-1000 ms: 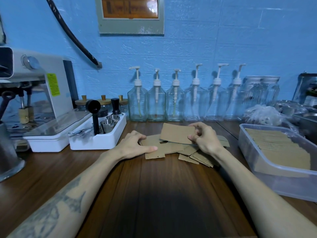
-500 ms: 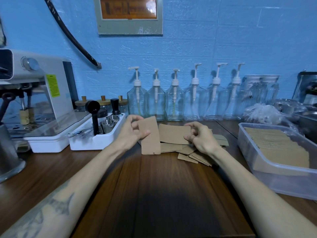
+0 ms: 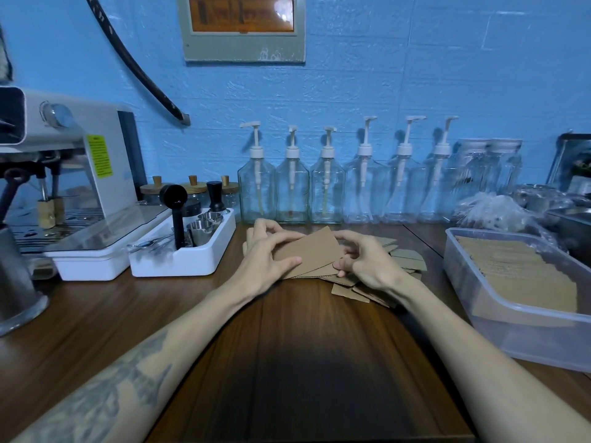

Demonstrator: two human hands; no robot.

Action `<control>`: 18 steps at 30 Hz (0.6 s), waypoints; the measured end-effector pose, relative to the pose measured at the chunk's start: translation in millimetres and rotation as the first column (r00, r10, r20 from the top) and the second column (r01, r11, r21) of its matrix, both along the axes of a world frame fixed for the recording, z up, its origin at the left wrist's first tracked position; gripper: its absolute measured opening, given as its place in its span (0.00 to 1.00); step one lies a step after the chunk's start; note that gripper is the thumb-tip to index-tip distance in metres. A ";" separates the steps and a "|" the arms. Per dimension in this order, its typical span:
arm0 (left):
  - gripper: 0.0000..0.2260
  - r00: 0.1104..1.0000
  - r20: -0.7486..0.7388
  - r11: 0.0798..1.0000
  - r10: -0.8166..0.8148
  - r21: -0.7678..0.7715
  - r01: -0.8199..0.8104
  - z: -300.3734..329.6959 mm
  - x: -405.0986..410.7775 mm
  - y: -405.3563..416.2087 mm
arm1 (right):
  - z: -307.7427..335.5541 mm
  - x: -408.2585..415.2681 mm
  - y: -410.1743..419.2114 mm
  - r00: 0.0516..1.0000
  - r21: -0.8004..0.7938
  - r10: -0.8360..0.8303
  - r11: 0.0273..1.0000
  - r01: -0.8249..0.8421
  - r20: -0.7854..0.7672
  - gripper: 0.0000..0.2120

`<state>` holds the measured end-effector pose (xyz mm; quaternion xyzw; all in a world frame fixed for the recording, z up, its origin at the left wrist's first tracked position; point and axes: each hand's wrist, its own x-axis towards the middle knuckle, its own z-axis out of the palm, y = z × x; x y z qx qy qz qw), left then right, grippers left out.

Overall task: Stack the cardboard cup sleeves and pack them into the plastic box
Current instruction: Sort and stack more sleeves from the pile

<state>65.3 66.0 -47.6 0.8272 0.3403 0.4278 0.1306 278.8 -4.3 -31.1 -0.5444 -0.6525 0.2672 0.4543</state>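
Note:
A small stack of flat brown cardboard cup sleeves (image 3: 315, 255) is held just above the wooden counter, between both hands. My left hand (image 3: 267, 255) grips its left end, thumb on top. My right hand (image 3: 363, 262) pinches its right end. More loose sleeves (image 3: 404, 259) lie scattered on the counter under and behind my right hand. The clear plastic box (image 3: 486, 318) stands at the right, with a layer of sleeves (image 3: 524, 276) lying flat inside it.
A row of glass pump bottles (image 3: 326, 183) lines the blue wall behind the sleeves. A white tray of coffee tools (image 3: 185, 260) and an espresso machine (image 3: 64, 174) stand at the left. Metal pans and plastic bags (image 3: 499, 212) sit behind the box.
My left hand lifted one sleeve from the pile and brought it right onto the sleeve in my right hand. Both hands now hold the sleeves together.

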 end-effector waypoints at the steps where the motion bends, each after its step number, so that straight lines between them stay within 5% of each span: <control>1: 0.19 1.000 -0.020 1.000 0.008 -0.007 -0.008 -0.7 -0.1 -0.4 | 0.9 -0.5 -1.3 1.000 -0.004 0.012 1.000 -0.012 0.004 0.26; 4: 0.20 0.994 -0.027 0.988 -0.102 -0.118 0.098 -1.4 -3.6 0.6 | 3.4 -1.7 -6.0 0.999 -0.003 0.030 1.000 -0.029 0.030 0.29; 8: 0.22 0.982 -0.100 0.985 -0.162 -0.078 0.155 -1.2 -7.0 1.8 | 5.9 -0.1 -11.8 0.998 0.001 0.016 1.000 -0.016 0.060 0.40; 13: 0.21 0.990 -0.089 0.992 -0.112 -0.069 0.106 -1.4 -6.4 3.2 | 1.0 -4.1 -7.5 0.995 0.052 0.000 0.999 -0.005 0.103 0.28; 18: 0.19 0.992 -0.085 0.994 -0.088 -0.065 0.083 -2.3 -5.0 3.7 | -1.9 -2.6 -4.2 0.985 0.045 -0.037 0.999 0.030 0.171 0.27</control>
